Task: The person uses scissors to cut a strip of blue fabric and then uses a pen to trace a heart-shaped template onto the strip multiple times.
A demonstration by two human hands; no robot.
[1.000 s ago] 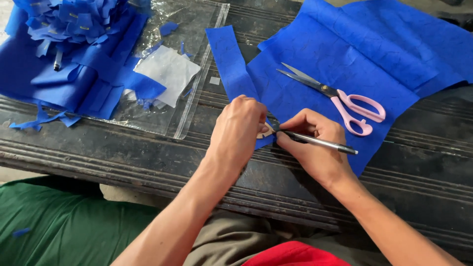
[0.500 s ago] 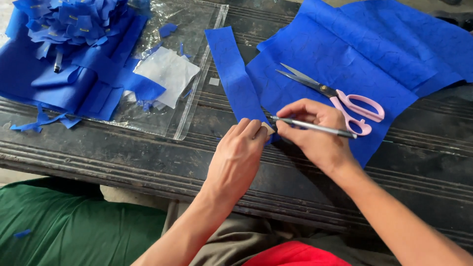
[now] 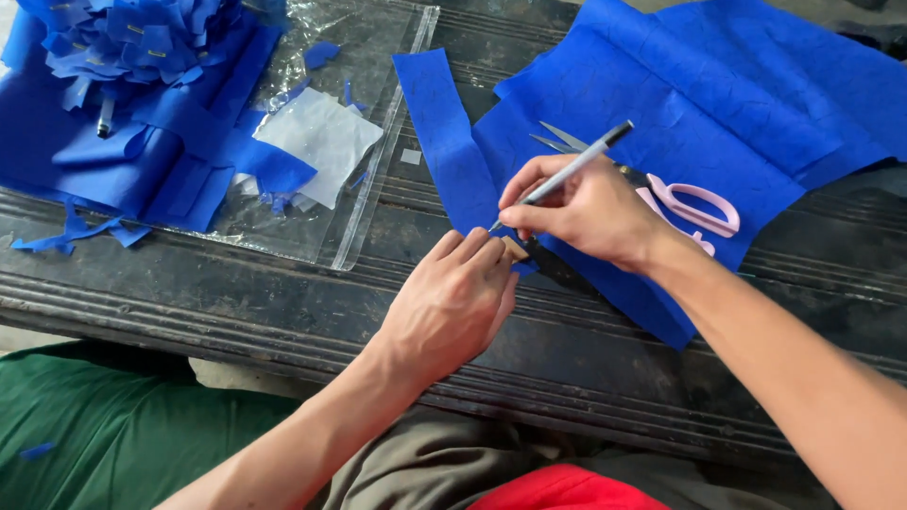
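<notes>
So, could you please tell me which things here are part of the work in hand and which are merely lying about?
In hand:
right hand holding a pen
left hand pressing the blue strip
blue sheet

Lying about:
pink-handled scissors
clear plastic bag
heap of blue scraps
white paper piece

The right hand (image 3: 590,212) pinches a slim grey pen (image 3: 567,175) in its grip, tip down on the lower end of a blue paper strip (image 3: 444,151). Just below that grip, the left hand (image 3: 453,302) presses its fingertips (image 3: 482,250) on the strip's end. Behind the right hand's grip lie pink-handled scissors (image 3: 699,203) on a large blue sheet (image 3: 718,104). Far left of the grip, a pile of blue cuttings (image 3: 142,47) rests on a clear plastic sleeve (image 3: 368,57). All sit on the dark grooved desk (image 3: 236,293).
</notes>
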